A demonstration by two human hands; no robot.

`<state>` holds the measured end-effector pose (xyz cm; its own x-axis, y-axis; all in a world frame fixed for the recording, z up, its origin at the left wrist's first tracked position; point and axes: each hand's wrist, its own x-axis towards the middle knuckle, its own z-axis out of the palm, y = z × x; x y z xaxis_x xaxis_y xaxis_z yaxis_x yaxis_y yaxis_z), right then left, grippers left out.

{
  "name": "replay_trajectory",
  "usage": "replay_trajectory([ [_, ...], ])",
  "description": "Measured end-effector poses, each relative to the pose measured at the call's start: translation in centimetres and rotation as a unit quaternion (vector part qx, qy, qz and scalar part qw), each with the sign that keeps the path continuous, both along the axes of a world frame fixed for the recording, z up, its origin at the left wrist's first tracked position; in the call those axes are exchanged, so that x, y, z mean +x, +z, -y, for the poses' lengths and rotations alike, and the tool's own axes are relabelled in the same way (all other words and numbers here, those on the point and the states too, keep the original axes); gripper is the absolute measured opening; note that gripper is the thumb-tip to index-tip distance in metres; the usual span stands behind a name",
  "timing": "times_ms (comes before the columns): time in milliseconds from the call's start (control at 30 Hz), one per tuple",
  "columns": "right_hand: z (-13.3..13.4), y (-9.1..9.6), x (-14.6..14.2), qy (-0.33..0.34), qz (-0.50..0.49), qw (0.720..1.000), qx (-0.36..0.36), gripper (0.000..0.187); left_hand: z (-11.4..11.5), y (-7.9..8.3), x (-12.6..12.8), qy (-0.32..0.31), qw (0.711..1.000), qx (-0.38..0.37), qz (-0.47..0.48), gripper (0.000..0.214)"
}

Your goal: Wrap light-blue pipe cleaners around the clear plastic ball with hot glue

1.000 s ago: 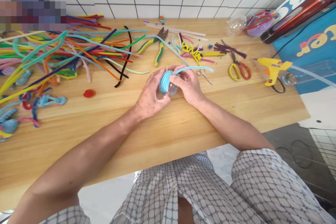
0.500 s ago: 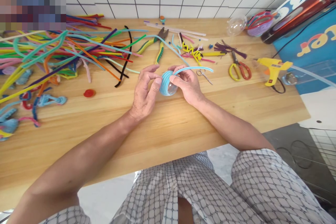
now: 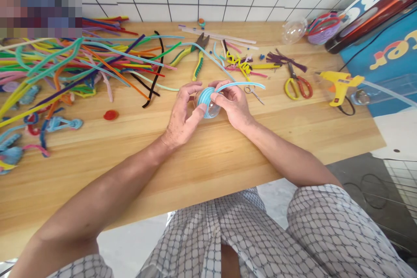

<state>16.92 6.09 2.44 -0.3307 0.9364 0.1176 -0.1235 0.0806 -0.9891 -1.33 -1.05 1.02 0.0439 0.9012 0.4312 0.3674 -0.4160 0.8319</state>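
Between my hands is a clear plastic ball with a light blue pipe cleaner coiled around it in several turns. The loose end of the pipe cleaner sticks out to the right above my right hand. My right hand pinches ball and pipe cleaner between thumb and fingers. My left hand grips the ball from the left, its thumb pressed on the blue coils and its fingers curled behind. Small scissors lie just right of my right hand.
Many coloured pipe cleaners are heaped at the left. Pliers lie behind my hands. Farther right are scissors, a yellow glue gun and another clear ball. A red cap sits left of my left hand.
My left thumb and fingers have closed onto the coiled ball from the left. The coils sit a little farther right on it, and clear plastic now shows at its left side.
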Motion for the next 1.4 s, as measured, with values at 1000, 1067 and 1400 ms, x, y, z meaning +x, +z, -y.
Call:
replay_trajectory([
  [1000,-0.3,0.0,0.2,-0.005,-0.009,1.0,-0.001,0.054,-0.9,-1.2,-0.7,-0.048,0.995,0.027,-0.08,0.077],
  [1067,-0.2,0.1,0.2,-0.007,-0.013,1.0,-0.001,0.053,-0.8,-1.0,-0.7,-0.047,0.996,0.023,-0.071,0.075],
  [1400,-0.3,-0.1,0.1,-0.008,-0.001,1.0,-0.005,0.056,-0.6,-0.1,-0.1,-0.037,0.999,-0.006,-0.038,0.068],
])
